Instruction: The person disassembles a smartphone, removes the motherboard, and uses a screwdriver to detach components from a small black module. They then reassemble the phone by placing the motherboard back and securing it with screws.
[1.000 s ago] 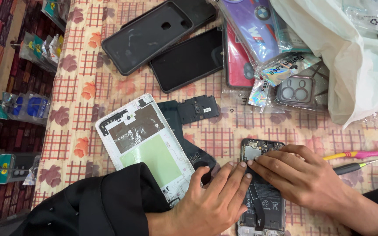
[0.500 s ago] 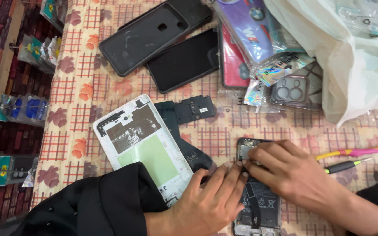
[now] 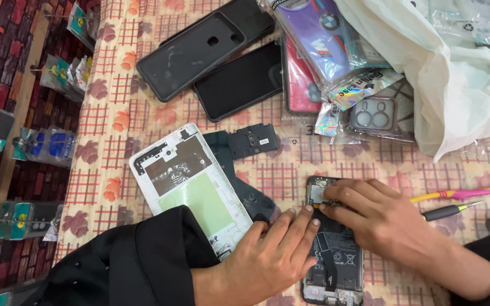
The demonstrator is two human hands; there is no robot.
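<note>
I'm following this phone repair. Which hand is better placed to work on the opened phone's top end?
Probably the right hand: its fingertips sit on the opened phone at the top end, while the left hand rests beside it, steadying.

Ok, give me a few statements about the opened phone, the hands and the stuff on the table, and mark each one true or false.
1. Both hands rest on the opened phone. True: the left hand and the right hand are both on it.
2. The white back cover lies to the right of the phone. False: it lies to its left, inner side up.
3. The right hand's fingertips are at the phone's top end. True.
4. The screwdriver is held in the left hand. False: it lies on the tablecloth, beyond the right hand.
5. A white plastic bag lies at the upper right. True.
</note>
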